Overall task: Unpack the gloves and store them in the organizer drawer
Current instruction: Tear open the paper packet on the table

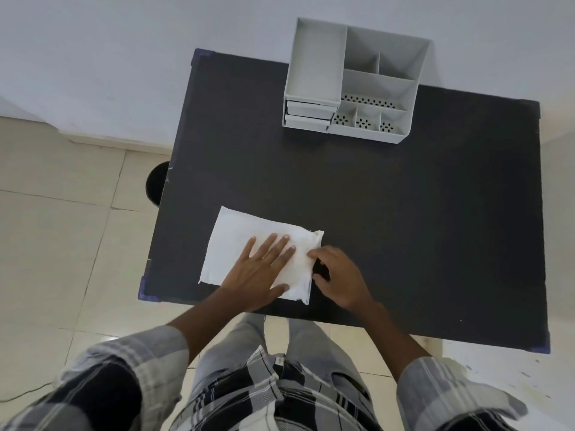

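Observation:
A flat white packet of gloves [236,241] lies near the front left of the black table [404,213]. My left hand [261,269] rests flat on its right half, fingers spread. My right hand [339,275] pinches the packet's right edge with curled fingers. At the far side of the table stands the grey organizer [357,79], with two small drawers [308,115] shut at its lower left and several open compartments on top.
The table's left edge is close to the packet, with purple tape at the corners. A dark round bin [155,185] stands on the tiled floor by the table's left side. A pale wall runs behind the organizer.

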